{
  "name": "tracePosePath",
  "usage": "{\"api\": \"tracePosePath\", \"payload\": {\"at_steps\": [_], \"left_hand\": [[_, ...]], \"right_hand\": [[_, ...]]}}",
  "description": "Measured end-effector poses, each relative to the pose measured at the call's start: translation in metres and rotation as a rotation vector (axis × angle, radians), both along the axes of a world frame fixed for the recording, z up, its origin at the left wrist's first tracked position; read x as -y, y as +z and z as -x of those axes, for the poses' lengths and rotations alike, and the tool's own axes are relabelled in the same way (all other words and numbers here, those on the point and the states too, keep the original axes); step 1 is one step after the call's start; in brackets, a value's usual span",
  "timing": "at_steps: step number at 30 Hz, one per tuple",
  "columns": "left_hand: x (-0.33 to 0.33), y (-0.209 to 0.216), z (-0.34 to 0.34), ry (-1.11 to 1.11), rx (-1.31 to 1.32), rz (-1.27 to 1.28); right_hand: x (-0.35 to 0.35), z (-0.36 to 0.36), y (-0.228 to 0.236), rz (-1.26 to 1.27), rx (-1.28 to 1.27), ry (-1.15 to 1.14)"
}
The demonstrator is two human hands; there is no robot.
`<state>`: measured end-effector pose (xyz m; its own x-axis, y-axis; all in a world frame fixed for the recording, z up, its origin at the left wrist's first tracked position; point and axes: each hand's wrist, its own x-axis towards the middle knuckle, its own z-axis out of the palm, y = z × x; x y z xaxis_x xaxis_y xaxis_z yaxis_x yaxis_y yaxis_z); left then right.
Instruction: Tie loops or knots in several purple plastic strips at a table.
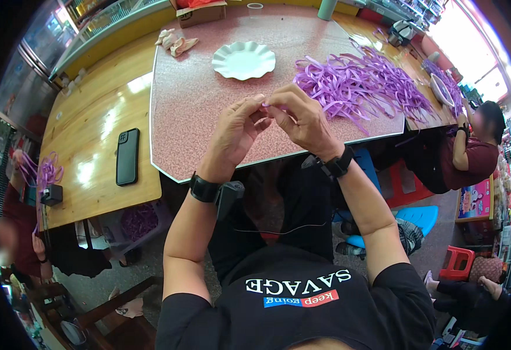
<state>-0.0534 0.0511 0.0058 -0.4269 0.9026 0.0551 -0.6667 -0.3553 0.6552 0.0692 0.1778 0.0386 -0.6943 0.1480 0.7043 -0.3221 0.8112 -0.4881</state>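
Above the near part of the pink speckled tabletop (191, 116), my left hand (235, 128) and my right hand (305, 119) meet fingertip to fingertip. Both are closed in a pinch on a small purple piece (265, 105), mostly hidden by the fingers; its exact kind I cannot make out. Just beyond them sits a pale scalloped plate (243, 61), with nothing visible in it. To the right of my right hand spreads a loose heap of purple ribbons (349, 84), some trailing toward the table's near edge. Dark bands wrap both my wrists.
A black phone (128, 156) lies on the wooden table at left. Crumpled cloth (176, 44), a cardboard box (201, 16) and a clear cup (255, 9) stand farther back. People work on both sides; the right one (468, 151) is beside a white bowl (442, 90). Blue stool (419, 219) below.
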Motion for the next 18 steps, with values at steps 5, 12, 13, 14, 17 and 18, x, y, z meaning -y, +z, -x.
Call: {"api": "tracePosePath", "payload": {"at_steps": [5,12,13,14,17,18], "left_hand": [[0.005,0.0,0.0,0.139,-0.303,0.157],[0.007,-0.007,-0.02,0.34,-0.435,0.024],[0.005,-0.008,-0.022,0.342,-0.435,0.024],[0.003,-0.009,-0.025,0.385,-0.408,-0.009],[-0.004,-0.012,-0.031,0.456,-0.392,-0.041],[-0.005,-0.013,-0.033,0.487,-0.407,-0.05]], "right_hand": [[-0.011,-0.005,0.009,-0.336,0.089,0.016],[-0.005,-0.002,0.009,-0.162,0.11,-0.002],[-0.002,-0.001,0.008,-0.082,0.105,0.008],[-0.001,0.0,0.007,-0.083,0.093,0.004],[0.005,0.001,0.005,0.096,0.155,-0.018],[0.008,0.002,0.003,0.2,0.144,-0.037]]}}
